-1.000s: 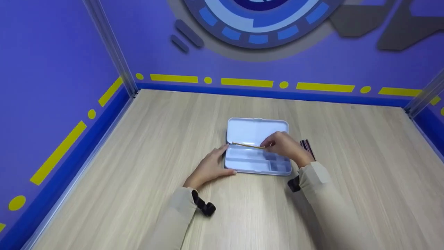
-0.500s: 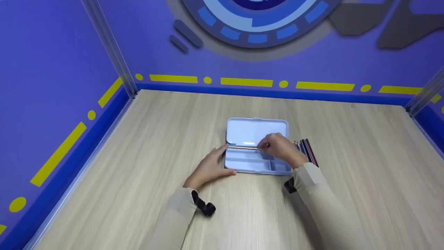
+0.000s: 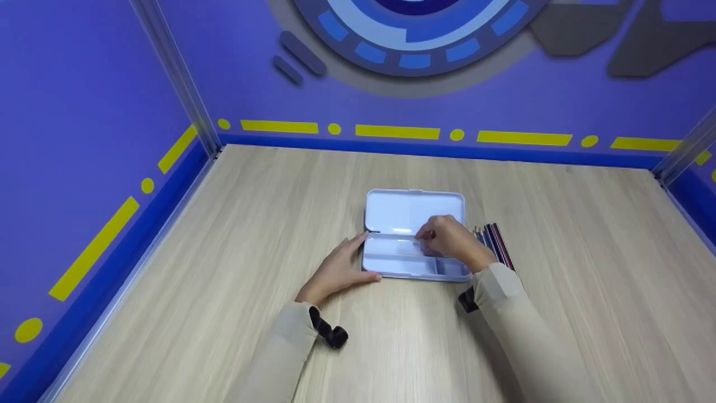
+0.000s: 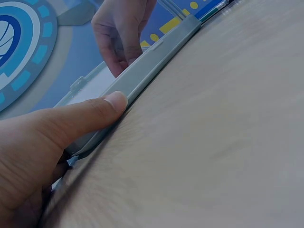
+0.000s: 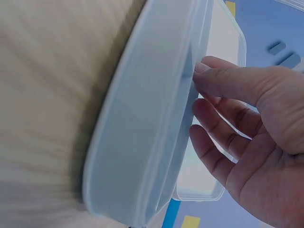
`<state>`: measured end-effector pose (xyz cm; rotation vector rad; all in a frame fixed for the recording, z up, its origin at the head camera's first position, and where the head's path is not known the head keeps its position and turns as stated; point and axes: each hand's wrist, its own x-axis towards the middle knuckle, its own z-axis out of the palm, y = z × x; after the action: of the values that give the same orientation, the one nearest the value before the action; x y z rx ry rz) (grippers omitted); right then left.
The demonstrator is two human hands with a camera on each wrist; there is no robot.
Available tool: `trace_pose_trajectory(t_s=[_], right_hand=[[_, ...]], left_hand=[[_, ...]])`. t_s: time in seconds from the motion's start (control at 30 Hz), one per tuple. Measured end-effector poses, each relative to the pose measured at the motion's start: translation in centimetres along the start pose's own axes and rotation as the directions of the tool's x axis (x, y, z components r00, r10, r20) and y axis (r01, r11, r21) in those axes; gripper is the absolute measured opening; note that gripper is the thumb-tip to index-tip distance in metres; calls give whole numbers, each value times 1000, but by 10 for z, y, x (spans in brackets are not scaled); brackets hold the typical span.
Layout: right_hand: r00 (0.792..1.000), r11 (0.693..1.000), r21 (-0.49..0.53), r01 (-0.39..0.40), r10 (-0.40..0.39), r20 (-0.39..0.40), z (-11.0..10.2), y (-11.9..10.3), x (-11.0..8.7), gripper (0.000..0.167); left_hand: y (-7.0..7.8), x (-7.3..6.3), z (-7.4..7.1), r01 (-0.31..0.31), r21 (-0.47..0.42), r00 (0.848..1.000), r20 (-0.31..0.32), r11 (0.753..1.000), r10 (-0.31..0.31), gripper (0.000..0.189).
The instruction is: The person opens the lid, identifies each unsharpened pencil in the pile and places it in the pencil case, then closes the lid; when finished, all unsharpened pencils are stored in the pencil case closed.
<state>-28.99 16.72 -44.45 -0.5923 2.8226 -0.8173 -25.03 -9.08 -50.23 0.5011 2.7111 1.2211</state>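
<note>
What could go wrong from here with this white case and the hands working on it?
The right sleeve could catch the slim sticks beside the white case and scatter them. If the left hand let go, the white case might slide as the right hand works inside.

Case (image 3: 415, 210) on table (image 3: 268, 224), sticks (image 3: 499, 245) to its right

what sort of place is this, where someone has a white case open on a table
Most likely a purpose-built booth or demo stall: graphic-printed blue-purple wall panels stand around the wood-grain table, and metal posts frame the corners. What lies beyond isn't shown.
</note>
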Motion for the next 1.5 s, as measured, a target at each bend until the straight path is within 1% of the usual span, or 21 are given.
trace_pose_trajectory(t_s=[0.1,0.27,0.4,0.57,0.67,0.8,0.9,1.03,1.17,1.27,1.4,1.5], right_hand=[[1000,1000,13,-15,14,11,-1,1,-1,19],[1000,1000,25,9,-10,7,-7,1,-4,19],[1000,1000,20,9,-9,10,-13,1,-6,20],[1000,1000,8,-26,25,17,-24,4,-11,24],[999,999,-8,-37,37,5,-29,8,-17,25],[999,999,-23,-29,29,-24,-35,16,-25,26],[999,999,-13,-29,29,-38,-40,24,-29,27],[998,999,1,-48,48,-50,-48,35,-38,28],[996,999,-9,-47,46,-76,-56,46,-49,28],[994,997,-8,-71,70,-82,-62,54,-57,29],[990,992,6,-129,130,-64,-68,63,-66,32],[987,988,16,-151,151,-48,-72,69,-73,35]], left_hand=[[0,0,0,5,1,1000,1,1000,-5,99],[-1,0,0,7,3,1000,-4,1000,-7,99],[-2,0,0,7,-1,1000,-1,1000,-7,99],[-3,0,1,14,0,1000,2,1000,-14,99],[-4,0,1,-5,7,1000,-2,1000,5,99],[-4,1,1,-21,16,1000,-7,1000,22,99],[-3,1,1,-17,16,1000,-6,1000,17,99],[-4,0,0,-21,6,1000,-4,1000,21,99],[-4,0,1,-28,-1,1000,-3,1000,28,99],[-3,0,1,-25,-2,1000,-2,1000,25,99],[-2,0,1,-13,-8,1000,-2,1000,13,99],[-2,1,1,-5,-10,1000,0,1000,5,99]])
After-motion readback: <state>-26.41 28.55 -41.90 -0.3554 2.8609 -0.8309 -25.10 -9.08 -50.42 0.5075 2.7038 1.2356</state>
